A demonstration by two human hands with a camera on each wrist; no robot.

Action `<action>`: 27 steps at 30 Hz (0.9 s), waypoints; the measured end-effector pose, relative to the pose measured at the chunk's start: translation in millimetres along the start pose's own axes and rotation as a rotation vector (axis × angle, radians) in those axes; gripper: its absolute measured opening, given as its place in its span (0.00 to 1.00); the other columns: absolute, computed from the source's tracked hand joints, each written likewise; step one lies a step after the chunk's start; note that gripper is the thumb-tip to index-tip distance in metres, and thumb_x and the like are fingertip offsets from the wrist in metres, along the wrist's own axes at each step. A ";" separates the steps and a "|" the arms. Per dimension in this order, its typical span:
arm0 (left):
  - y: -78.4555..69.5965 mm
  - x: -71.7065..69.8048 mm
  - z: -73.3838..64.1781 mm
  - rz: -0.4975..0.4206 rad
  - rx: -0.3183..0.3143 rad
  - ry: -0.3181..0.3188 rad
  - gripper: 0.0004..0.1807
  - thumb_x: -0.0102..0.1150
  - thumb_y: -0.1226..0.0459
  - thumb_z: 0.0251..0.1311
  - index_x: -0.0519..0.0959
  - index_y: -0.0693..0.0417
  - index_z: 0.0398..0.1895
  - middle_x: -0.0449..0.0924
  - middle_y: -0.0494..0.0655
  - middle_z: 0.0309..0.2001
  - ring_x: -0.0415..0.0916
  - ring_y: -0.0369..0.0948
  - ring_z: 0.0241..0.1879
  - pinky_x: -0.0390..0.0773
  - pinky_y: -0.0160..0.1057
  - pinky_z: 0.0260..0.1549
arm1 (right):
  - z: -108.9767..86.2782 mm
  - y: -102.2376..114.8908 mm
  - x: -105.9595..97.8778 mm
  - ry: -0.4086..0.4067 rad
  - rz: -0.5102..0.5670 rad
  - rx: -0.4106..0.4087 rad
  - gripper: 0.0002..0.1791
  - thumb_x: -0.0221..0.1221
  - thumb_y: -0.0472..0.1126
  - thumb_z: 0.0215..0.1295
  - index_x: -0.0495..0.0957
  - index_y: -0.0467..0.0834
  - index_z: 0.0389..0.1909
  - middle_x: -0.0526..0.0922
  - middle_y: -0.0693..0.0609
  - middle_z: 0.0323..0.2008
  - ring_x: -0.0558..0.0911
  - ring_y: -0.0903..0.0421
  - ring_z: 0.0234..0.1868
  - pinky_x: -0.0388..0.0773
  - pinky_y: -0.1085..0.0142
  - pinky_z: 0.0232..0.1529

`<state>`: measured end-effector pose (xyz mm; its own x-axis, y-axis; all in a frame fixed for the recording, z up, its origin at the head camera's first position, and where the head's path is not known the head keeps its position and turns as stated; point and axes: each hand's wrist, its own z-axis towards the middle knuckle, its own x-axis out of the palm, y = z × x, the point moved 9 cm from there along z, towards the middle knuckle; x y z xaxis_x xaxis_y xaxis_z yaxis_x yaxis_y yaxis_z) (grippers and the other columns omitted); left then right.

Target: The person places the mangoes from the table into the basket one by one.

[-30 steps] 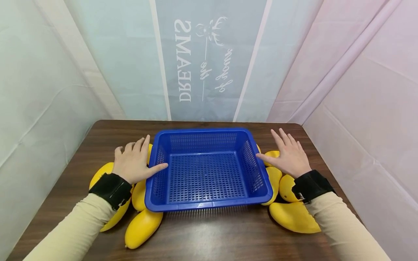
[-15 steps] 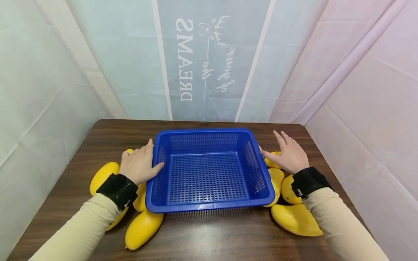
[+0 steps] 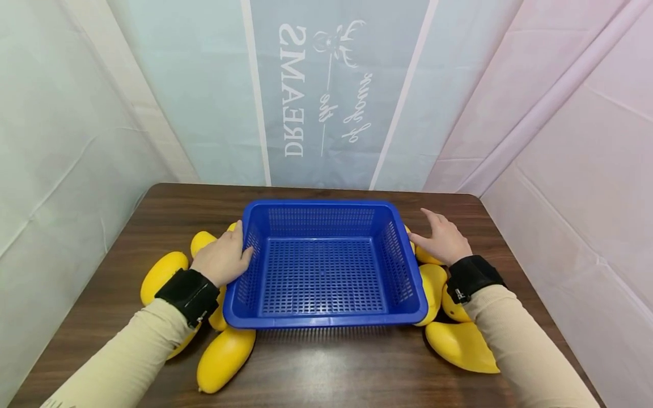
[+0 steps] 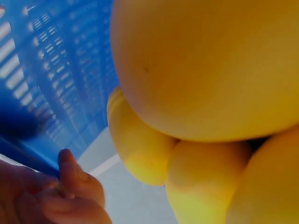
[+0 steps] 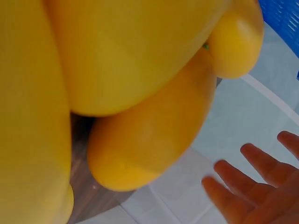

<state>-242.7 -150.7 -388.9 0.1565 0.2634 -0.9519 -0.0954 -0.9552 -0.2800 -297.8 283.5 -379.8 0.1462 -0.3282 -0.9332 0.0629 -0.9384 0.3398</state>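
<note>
A blue plastic basket with slotted sides stands in the middle of the table, nothing inside it. At its left rim my left hand grips the edge, thumb over the inside; the left wrist view shows curled fingers at the rim. My right hand is at the right side, thumb close to the rim, whether touching I cannot tell. Its other fingers are extended and apart in the right wrist view. Yellow mangoes lie left of the basket, and more mangoes lie to its right, partly under my hands.
The brown wooden table has its far edge against a pale blue printed cloth. White sheeting hangs on both sides. Several mangoes sit close against the basket's left and right walls.
My left hand has moved right and its thumb and fingers have closed on the basket's rim. My right hand has lowered and drawn in beside the right rim. The basket has barely shifted.
</note>
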 end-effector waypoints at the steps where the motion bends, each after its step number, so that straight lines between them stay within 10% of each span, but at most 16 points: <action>1: -0.8 1.3 0.3 -0.015 -0.001 0.011 0.40 0.44 0.55 0.72 0.45 0.75 0.75 0.67 0.74 0.65 0.80 0.61 0.51 0.82 0.57 0.44 | 1.5 0.8 1.9 0.006 0.010 -0.005 0.46 0.54 0.59 0.69 0.48 0.40 0.78 0.55 0.28 0.73 0.59 0.27 0.70 0.62 0.30 0.62; 6: -1.3 7.6 2.1 -0.086 -0.027 0.051 0.41 0.42 0.57 0.74 0.38 0.76 0.75 0.69 0.76 0.62 0.83 0.58 0.44 0.84 0.53 0.38 | 9.7 4.9 11.9 0.035 0.035 -0.037 0.40 0.56 0.51 0.70 0.54 0.35 0.75 0.60 0.28 0.70 0.63 0.28 0.69 0.62 0.34 0.65; 13: 0.9 15.7 1.9 -0.150 -0.076 0.087 0.45 0.43 0.57 0.74 0.30 0.72 0.76 0.76 0.52 0.20 0.75 0.41 0.12 0.73 0.36 0.12 | 22.2 5.8 25.7 0.089 0.022 -0.039 0.40 0.54 0.53 0.71 0.54 0.35 0.75 0.61 0.28 0.70 0.62 0.29 0.69 0.62 0.35 0.65; 27: 3.5 13.7 -0.4 -0.170 -0.080 0.059 0.45 0.44 0.58 0.72 0.31 0.70 0.76 0.74 0.50 0.18 0.73 0.42 0.11 0.72 0.36 0.11 | 29.1 16.7 43.6 0.122 -0.128 -0.142 0.32 0.42 0.46 0.77 0.53 0.30 0.74 0.65 0.25 0.67 0.67 0.28 0.66 0.65 0.36 0.65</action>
<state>-240.6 -150.5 -402.9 0.2214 0.4154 -0.8823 0.0155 -0.9061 -0.4227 -319.1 250.3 -418.2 0.2456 -0.1834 -0.9519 0.2257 -0.9441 0.2401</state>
